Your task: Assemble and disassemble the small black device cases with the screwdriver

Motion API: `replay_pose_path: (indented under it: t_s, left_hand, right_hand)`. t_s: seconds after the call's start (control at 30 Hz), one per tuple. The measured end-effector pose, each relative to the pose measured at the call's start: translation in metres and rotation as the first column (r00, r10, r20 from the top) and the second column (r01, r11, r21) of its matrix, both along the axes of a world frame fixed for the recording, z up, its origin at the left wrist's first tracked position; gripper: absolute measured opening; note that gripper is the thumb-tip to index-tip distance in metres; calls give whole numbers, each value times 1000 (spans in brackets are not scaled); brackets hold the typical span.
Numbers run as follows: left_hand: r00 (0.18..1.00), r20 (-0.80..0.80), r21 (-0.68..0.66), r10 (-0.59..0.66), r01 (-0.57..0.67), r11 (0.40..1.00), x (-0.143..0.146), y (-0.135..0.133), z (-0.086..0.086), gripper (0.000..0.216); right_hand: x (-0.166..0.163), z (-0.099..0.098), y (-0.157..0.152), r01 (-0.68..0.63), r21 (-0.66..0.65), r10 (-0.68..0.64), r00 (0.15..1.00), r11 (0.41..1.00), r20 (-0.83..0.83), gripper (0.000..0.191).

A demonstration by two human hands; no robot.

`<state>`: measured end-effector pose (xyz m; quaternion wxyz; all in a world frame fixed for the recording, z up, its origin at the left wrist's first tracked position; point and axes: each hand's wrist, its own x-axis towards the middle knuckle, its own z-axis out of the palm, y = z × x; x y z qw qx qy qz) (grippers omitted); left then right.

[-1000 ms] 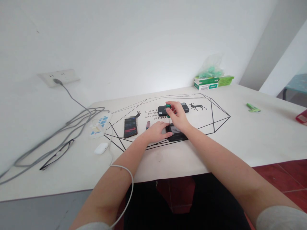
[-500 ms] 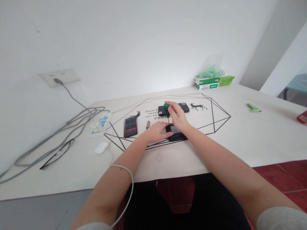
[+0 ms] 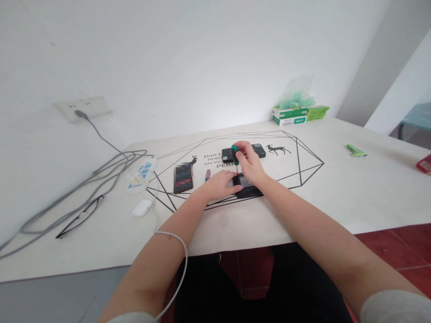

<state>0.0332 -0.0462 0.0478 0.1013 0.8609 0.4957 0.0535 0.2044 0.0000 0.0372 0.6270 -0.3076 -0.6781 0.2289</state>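
My right hand (image 3: 251, 165) is closed round the green and black handle of a screwdriver (image 3: 235, 155). The screwdriver stands nearly upright, its thin shaft reaching down to the upper left part of a flat black device (image 3: 249, 193). With fingers at its far edge and thumb on its near side, my left hand (image 3: 222, 185) grips that device's left end against the table. A pale label shows on the device, partly covered by my right wrist. Just behind my right hand lies another black device (image 3: 258, 151). The screwdriver's tip is too small to make out.
Left of my hands lie a phone (image 3: 183, 178), a small pinkish object (image 3: 208, 174), a white earbud case (image 3: 142, 207), a clear case (image 3: 143, 177), glasses (image 3: 81, 216) and a grey cable (image 3: 104, 168). Boxes (image 3: 291, 115) stand at the back right. A white cord crosses my left forearm.
The fingers of my right hand have shifted round the screwdriver handle, which has tilted slightly to the right. My left hand and the device beneath it have stayed in place.
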Motion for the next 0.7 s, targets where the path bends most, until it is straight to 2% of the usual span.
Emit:
replay_pose_path:
  t_s: [0.07, 0.27, 0.5, 0.7]
  left_hand:
    - [1000, -4, 2, -3, 3, 1000, 0, 0, 0, 63]
    - [999, 35, -3, -24, 24, 1000, -2, 2, -1, 60]
    - [1000, 15, 16, -17, 17, 1000, -2, 2, -3, 63]
    - [1000, 27, -6, -10, 10, 1000, -1, 0, 0, 61]
  right_hand:
    - [0, 0, 0, -4, -9, 4, 1000, 1000, 1, 22]
    - [0, -1, 0, 128, 120, -135, 990, 984, 45, 30]
    - [0, 0, 0, -27, -10, 26, 999, 1000, -20, 21]
    - [0, -1, 0, 106, 108, -111, 993, 988, 41, 24]
